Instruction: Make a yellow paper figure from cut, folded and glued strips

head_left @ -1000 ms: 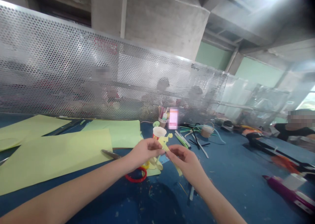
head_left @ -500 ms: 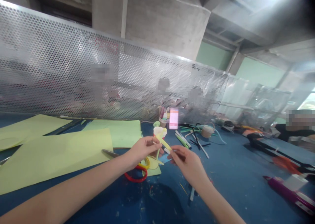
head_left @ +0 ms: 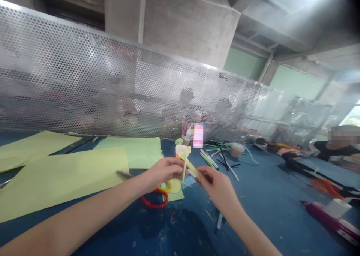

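Over the blue table, my left hand [head_left: 170, 170] and my right hand [head_left: 213, 178] face each other, both closed on a narrow yellow paper strip [head_left: 192, 165]. My left fingers pinch it near its far end, where a pale green piece hangs down; my right fingers grip its near end. Just behind the strip stands a white paper cup [head_left: 181, 150], partly hidden. Scissors with red and yellow handles [head_left: 154, 202] lie below my left wrist, which covers their middle. A cut yellow-green paper piece [head_left: 176, 188] rests beneath my hands.
Yellow paper sheets [head_left: 84, 173] and a light green sheet [head_left: 140, 151] spread across the left. Markers [head_left: 208, 160], pipe cleaners [head_left: 225, 160] and a lit phone [head_left: 198, 136] stand or lie behind. A purple tool [head_left: 332, 222] lies far right; a person [head_left: 337, 151] sits beyond.
The strip and its hanging green piece have turned slightly between my fingers, the green piece now standing more upright in view. My right hand has shifted a little to the right.
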Demonstrator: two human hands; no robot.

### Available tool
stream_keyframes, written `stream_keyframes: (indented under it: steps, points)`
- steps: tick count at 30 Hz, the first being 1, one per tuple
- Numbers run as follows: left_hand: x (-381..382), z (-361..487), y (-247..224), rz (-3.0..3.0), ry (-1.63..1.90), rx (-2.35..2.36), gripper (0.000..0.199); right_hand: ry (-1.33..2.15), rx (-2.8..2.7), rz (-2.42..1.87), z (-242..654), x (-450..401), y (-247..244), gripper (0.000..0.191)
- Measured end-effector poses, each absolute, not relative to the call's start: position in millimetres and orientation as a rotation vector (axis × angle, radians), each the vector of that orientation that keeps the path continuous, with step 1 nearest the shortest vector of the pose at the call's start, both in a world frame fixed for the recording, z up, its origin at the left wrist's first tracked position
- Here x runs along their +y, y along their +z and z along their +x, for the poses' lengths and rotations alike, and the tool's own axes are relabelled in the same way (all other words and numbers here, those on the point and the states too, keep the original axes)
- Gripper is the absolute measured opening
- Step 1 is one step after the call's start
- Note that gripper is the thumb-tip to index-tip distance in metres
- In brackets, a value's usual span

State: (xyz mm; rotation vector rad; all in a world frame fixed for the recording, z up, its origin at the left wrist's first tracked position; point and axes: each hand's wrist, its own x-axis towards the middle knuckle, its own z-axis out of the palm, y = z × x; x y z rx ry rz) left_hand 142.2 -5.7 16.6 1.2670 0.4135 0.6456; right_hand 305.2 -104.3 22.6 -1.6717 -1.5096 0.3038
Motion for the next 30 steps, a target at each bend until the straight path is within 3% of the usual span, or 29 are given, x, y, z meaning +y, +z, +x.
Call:
stream_keyframes:
  steps: [8, 18, 25, 27, 30]
  points:
    - [3.4, 141.3, 6.9, 1.452, 0.715, 0.46, 0.031, 0.175, -1.585, -1.744, 305.2, -104.5, 23.4, 0.018]
    - [10.1, 139.5, 1.6, 1.998, 0.821, 0.584, 0.016, -0.005, -1.882, -1.832, 275.4, -114.8, 23.8, 0.026]
    - [8.7, 140.5, 9.0, 1.775, 0.769, 0.558, 0.021, -0.262, -1.761, -1.821, 281.2, -122.9, 33.0, 0.01]
    - [5.8, 139.1, 15.6, 1.657, 0.741, 0.509, 0.022, -0.173, -1.652, -1.811, 289.9, -119.5, 30.5, 0.018]
    - [1.6, 136.9, 22.8, 1.52, 0.703, 0.439, 0.022, 0.292, -1.59, -1.634, 300.0, -110.3, 22.3, 0.02]
